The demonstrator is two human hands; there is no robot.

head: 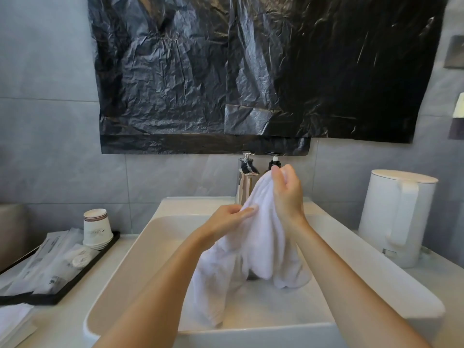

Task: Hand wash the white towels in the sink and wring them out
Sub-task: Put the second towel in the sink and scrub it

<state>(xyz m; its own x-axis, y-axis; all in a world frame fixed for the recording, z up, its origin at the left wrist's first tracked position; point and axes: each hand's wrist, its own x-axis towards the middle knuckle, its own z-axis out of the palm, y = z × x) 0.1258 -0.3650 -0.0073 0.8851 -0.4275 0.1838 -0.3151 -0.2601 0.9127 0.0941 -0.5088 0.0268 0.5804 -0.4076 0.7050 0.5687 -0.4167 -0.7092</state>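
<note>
The towel (pixel 261 237) hung over the sink (pixel 155 247), its lower folds trailing in the basin, probably so that drips fell inside. The right grip (pixel 286 194) pinched the towel's top high up by the tap (pixel 244 187). The left grip (pixel 228 219) was closed on a side edge, likely to gather it for wringing. Paper cups (pixel 96 228) in a tray (pixel 86 270) on the desk (pixel 62 322) bore a logo, too blurred to read.

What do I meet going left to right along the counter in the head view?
Cups, left hand, right hand, kettle; the towel held by both hands overlaps them.
</note>
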